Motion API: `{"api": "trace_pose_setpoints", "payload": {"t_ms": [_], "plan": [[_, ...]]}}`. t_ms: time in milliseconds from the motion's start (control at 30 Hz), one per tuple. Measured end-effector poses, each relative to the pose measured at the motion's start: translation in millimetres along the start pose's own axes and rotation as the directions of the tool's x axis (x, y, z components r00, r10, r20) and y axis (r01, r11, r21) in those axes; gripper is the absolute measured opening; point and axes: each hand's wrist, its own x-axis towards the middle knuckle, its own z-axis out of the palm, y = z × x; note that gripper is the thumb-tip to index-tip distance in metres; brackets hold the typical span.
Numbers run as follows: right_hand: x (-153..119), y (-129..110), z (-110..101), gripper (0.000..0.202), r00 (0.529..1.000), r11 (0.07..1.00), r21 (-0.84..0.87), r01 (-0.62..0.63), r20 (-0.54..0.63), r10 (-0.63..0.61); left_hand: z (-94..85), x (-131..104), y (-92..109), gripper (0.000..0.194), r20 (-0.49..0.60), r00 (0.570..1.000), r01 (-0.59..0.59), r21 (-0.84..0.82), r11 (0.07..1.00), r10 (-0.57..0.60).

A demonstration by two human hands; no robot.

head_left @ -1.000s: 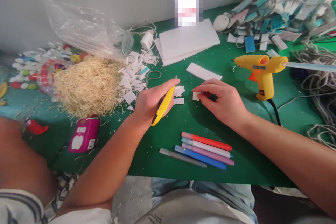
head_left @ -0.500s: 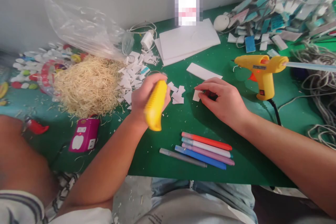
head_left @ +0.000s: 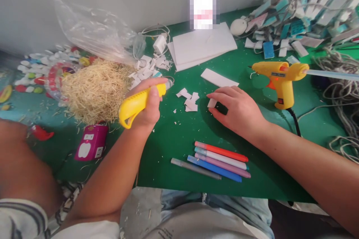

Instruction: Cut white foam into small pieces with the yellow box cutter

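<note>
My left hand (head_left: 148, 110) is closed round a yellow utility knife (head_left: 137, 101), its thumb along the handle and the grey tip pointing to the upper right. In my right hand (head_left: 238, 108), thumb and index finger pinch a small white foam-board piece (head_left: 212, 103) at the table surface. Several white scraps (head_left: 190, 101) lie between the two hands. Just beyond my right fingers rests a white strip (head_left: 219, 77). A larger pile of white scraps (head_left: 143, 73) is partly hidden behind my left hand.
White boards (head_left: 203, 46) lie at the back. A yellow glue gun (head_left: 282, 78) stands at the right, near tangled cord (head_left: 343, 101) and a heap of offcuts (head_left: 300, 18). Several markers (head_left: 221, 151) lie in front. Straw (head_left: 95, 89) and a purple power adapter (head_left: 92, 142) are left.
My left hand has moved left with the utility knife and turned, so the handle now lies more sideways. My right hand stays nearly in place, still pinching the white piece.
</note>
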Motion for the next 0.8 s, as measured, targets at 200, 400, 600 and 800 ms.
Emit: {"api": "trace_pose_setpoints", "payload": {"t_ms": [200, 400, 600, 800], "plan": [[0, -1, 0, 0.032, 0.998, 0.998, 0.058, 0.040, -0.042, -0.037, 6.8, 2, 2, 0.046, -0.079, 0.993, 0.055, -0.310, 0.949, -0.084], [1, -2, -2, 0.034, 0.997, 0.992, 0.103, 0.074, -0.046, -0.070, 12.7, 4, 5, 0.031, -0.155, 0.977, 0.068, -0.415, 0.907, -0.144], [2, 2, 0, 0.033, 0.999, 0.995, 0.099, 0.029, 0.031, -0.033, 14.7, 1, 1, 0.022, -0.240, 0.963, 0.027, -0.358, 0.933, -0.120], [4, 2, -3, 0.028, 0.997, 0.991, 0.124, 0.056, 0.038, -0.061, 13.8, -3, 5, 0.026, -0.261, 0.962, 0.014, -0.234, 0.972, -0.077]]}}
